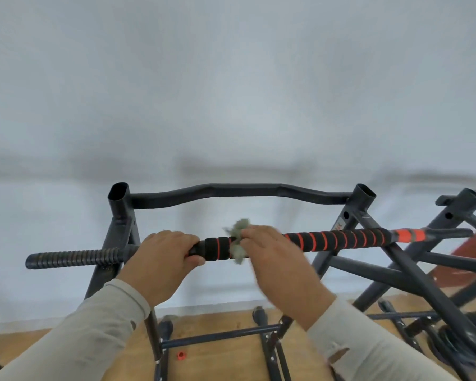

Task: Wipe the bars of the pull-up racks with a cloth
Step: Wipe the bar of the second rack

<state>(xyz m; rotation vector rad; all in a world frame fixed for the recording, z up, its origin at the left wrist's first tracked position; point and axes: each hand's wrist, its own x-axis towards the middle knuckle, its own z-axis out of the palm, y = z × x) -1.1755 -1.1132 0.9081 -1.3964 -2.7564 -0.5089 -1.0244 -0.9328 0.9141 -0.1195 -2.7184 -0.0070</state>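
Observation:
A dark pull-up rack stands in front of me. Its near bar (338, 239) runs left to right, wrapped in black foam with orange spiral bands. My left hand (162, 259) grips this bar left of centre. My right hand (270, 251) holds a small grey-green cloth (238, 240) wrapped around the bar just right of the left hand. The right hand is blurred. The bar's left end (74, 258) is ribbed black grip. A bent rear bar (242, 189) joins the two open-topped uprights behind.
A second dark rack (451, 213) stands close at the right, its legs crossing the first one's. A white wall (231, 92) fills the background. Below is a wooden floor (217, 361) with rack feet, cross-struts and a small red cap (180, 355).

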